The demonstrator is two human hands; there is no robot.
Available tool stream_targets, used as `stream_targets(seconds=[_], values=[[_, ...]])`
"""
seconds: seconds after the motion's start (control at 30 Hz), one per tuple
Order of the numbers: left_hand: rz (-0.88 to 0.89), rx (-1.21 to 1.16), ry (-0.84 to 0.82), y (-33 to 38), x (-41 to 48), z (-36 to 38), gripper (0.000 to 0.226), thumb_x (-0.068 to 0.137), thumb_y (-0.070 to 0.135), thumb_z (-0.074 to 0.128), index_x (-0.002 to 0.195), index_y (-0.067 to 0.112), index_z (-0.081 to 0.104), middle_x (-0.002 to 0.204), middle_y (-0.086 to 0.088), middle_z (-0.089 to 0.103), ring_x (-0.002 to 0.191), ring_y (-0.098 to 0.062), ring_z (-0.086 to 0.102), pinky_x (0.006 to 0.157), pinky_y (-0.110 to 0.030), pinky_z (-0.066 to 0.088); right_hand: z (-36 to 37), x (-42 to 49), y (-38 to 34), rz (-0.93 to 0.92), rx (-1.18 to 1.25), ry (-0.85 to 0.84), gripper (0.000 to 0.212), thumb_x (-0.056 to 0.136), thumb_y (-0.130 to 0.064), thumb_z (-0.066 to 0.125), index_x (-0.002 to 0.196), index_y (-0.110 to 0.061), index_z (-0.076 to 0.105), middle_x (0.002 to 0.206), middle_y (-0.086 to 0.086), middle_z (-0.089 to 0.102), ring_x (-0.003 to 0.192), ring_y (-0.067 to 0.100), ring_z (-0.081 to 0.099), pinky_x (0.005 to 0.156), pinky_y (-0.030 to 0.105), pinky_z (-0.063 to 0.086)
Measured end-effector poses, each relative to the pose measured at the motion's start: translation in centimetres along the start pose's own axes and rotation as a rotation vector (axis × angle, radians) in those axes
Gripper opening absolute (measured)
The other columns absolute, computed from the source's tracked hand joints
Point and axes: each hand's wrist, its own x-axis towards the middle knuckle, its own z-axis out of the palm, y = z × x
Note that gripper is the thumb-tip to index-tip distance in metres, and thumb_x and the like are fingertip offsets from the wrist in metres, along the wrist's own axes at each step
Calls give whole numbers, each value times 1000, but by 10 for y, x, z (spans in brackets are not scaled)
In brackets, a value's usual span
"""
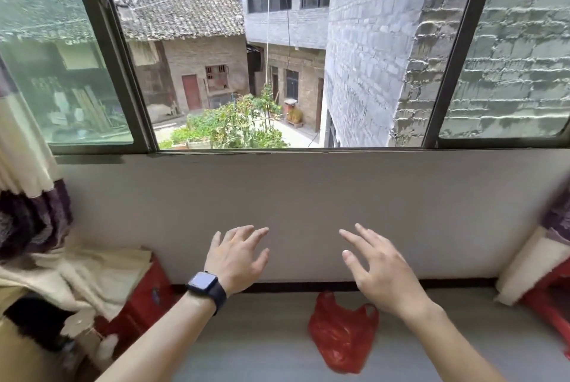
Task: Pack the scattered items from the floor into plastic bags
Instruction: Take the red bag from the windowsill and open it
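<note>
A red plastic bag (342, 335) lies crumpled on the grey floor (246, 335) close to the white wall under the window. My left hand (237, 258), with a dark watch on the wrist, is held out in front of the wall with fingers spread and holds nothing. My right hand (379, 270) is also stretched forward with straight, spread fingers and is empty, hovering above the bag. No scattered items show on the floor apart from the bag.
A red crate (145, 301) draped with cream cloth (80, 270) stands at the left against the wall. Another red object (552, 307) with a white roll sits at the right. An open window (277, 147) with dark frames is straight ahead.
</note>
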Motion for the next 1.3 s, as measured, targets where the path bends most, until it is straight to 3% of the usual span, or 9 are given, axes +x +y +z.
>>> stream_targets(seconds=[0.2,0.37,0.63,1.0,1.3], values=[[-19,-29,-125,-9,78,69,49,97,53,34,144,43,35,151,11,37,141,-14,28,113,-36,22,53,63,51,107,-26,-107,44,100,-47,43,144,-47,40,159,-12,30,148,9,20,118,31,20],[-6,-45,-260,-12,120,141,47,96,53,35,141,42,41,147,10,42,138,-16,34,110,-37,26,113,88,99,240,-61,-244,45,100,-46,42,145,-45,41,158,-11,32,147,10,22,118,30,21],[-78,-47,-667,7,144,262,49,96,51,35,142,34,41,145,1,44,132,-25,40,107,-43,29,192,88,206,415,-128,-649,47,100,-48,39,146,-39,41,156,-3,37,145,21,29,117,34,26],[-406,-91,-1032,67,166,435,52,96,48,36,145,30,35,148,-3,38,134,-28,38,108,-41,31,314,170,391,233,-190,-1122,45,100,-44,40,143,-33,45,144,-3,52,133,25,46,111,38,35],[-457,-149,-993,107,239,673,53,98,46,34,149,29,30,156,-5,29,138,-28,32,112,-43,26,487,201,572,385,-160,-1094,48,98,-41,42,145,-29,43,148,0,48,136,25,43,112,34,35]])
